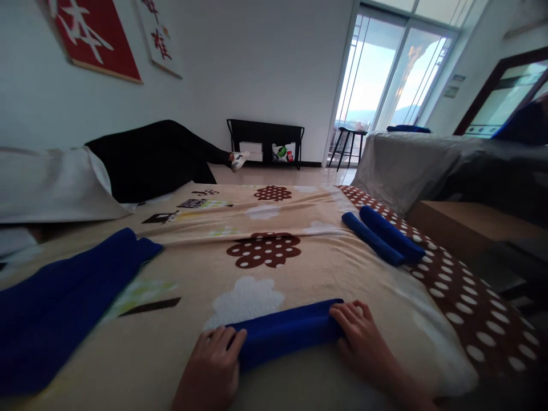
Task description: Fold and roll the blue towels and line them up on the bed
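A rolled blue towel (287, 331) lies across the near part of a bed covered by a beige blanket (240, 262) with brown dotted flowers. My left hand (213, 365) curls over the roll's left end. My right hand (363, 342) presses on its right end with fingers bent over it. Two more rolled blue towels (383, 234) lie side by side at the bed's right edge. A heap of unrolled blue towels (64, 297) lies to the left.
A person in black (158, 157) lies at the bed's far left, next to a white pillow (51, 182). A grey-covered sofa (428, 160) and a wooden table (466, 225) stand to the right. A black shelf (265, 142) and a stool (349, 145) stand by the glass door.
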Demonstrator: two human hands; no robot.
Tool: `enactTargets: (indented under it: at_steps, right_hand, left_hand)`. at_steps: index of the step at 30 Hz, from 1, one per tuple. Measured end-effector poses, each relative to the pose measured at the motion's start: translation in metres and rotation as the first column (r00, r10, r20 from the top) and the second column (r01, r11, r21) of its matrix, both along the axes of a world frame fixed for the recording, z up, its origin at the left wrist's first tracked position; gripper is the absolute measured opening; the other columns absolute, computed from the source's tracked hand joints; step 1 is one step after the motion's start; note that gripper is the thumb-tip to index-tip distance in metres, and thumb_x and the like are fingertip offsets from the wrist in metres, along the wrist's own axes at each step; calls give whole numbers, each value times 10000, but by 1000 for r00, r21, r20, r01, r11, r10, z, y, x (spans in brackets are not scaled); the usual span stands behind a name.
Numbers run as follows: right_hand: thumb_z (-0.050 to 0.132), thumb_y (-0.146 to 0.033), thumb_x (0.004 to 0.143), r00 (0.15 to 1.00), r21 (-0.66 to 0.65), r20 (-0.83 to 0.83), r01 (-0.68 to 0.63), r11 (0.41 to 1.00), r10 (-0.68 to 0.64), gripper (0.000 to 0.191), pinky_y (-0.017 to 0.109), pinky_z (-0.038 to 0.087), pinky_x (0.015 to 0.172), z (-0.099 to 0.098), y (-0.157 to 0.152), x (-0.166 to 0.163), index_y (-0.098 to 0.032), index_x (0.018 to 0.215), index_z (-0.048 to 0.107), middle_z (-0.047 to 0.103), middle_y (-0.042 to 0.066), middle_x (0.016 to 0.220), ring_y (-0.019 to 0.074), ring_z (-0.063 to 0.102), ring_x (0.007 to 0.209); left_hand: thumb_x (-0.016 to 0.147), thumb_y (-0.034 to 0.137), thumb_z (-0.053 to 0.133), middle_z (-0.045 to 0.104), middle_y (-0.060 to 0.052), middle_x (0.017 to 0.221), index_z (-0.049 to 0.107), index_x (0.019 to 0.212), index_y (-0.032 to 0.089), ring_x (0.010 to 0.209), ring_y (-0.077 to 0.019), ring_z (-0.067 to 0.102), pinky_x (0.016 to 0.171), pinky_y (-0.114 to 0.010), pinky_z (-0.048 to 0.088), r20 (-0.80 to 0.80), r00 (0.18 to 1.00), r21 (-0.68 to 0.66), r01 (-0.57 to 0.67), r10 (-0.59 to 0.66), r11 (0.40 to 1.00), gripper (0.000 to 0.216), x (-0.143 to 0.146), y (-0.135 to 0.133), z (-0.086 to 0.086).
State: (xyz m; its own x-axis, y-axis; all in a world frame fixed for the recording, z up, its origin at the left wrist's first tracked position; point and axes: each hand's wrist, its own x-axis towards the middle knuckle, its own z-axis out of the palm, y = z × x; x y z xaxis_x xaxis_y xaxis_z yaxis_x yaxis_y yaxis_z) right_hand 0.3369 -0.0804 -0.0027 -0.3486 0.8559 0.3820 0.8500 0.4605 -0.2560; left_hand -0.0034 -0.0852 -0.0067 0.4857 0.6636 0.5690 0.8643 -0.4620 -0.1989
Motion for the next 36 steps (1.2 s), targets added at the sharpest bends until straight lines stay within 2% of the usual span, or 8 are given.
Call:
enactTargets:
  at_steps: [2,8,15,20,24,27,30,36]
  right_hand:
    - [476,-88,789,998,76,55,38,996,-42,465,491,241,1114,-2,2,-17,-187,1226,602,576,103,1362,257,513,1250]
    - [469,-153,821,931,-81,151,-323,943,332,780,407,241,1199,2,13,-64,-164,1563,228,280,62,1590,198,269,1461]
    - [450,-82,786,966,-71,128,-216,974,223,791,469,263,1197,-6,11,-6,-224,1545,282,362,44,1554,201,348,1428]
    - [548,-167,814,980,-90,82,-175,980,182,671,483,268,1178,-8,25,-5,-204,1469,405,490,82,1462,235,449,1345]
    - [618,-270,889,984,-105,80,-148,983,156,471,460,370,1068,4,38,-10,-195,1342,515,629,96,1258,237,581,1149]
    - [623,-345,916,973,-195,49,-211,958,224,315,374,437,940,21,34,-4,-203,1194,576,680,47,1076,199,629,979]
    - [588,-309,926,976,-222,46,-200,954,215,192,350,441,919,33,23,-7,-222,1097,605,684,19,1049,189,627,964]
    - [479,-204,920,934,-98,178,-298,950,311,611,432,351,1110,16,20,-58,-159,1512,335,464,98,1483,254,464,1313]
  left_hand:
    - [737,-6,415,723,-80,981,700,1016,159,914,-240,657,870,-413,433,-8,999,2,-37,37,999,431,17,5,2]
    - [674,111,479,615,-117,1349,535,1340,92,1219,-237,574,1002,-389,429,-43,988,-73,147,-150,986,669,65,11,5]
    - [880,402,555,606,-39,1374,470,1430,198,1223,-190,564,957,-313,437,-103,981,70,169,-161,983,593,-8,10,-14]
    - [875,569,579,695,-61,1189,574,1314,223,1024,-215,645,881,-344,471,-77,988,58,136,-131,989,559,-16,26,-18]
    - [927,490,543,709,-58,962,655,1134,242,860,-208,666,775,-324,497,-14,985,54,170,-169,984,342,-22,40,-13]
    - [920,402,577,716,-18,890,649,1102,250,756,-170,674,706,-267,524,55,961,-73,274,-270,959,247,-36,43,-5]
    - [836,285,659,729,7,890,621,1181,274,737,-165,689,674,-253,544,26,966,-189,257,-257,948,347,-35,37,9]
    - [626,120,527,645,-82,1307,514,1363,153,1139,-240,633,958,-374,515,-150,964,-242,180,-220,953,737,37,21,29]
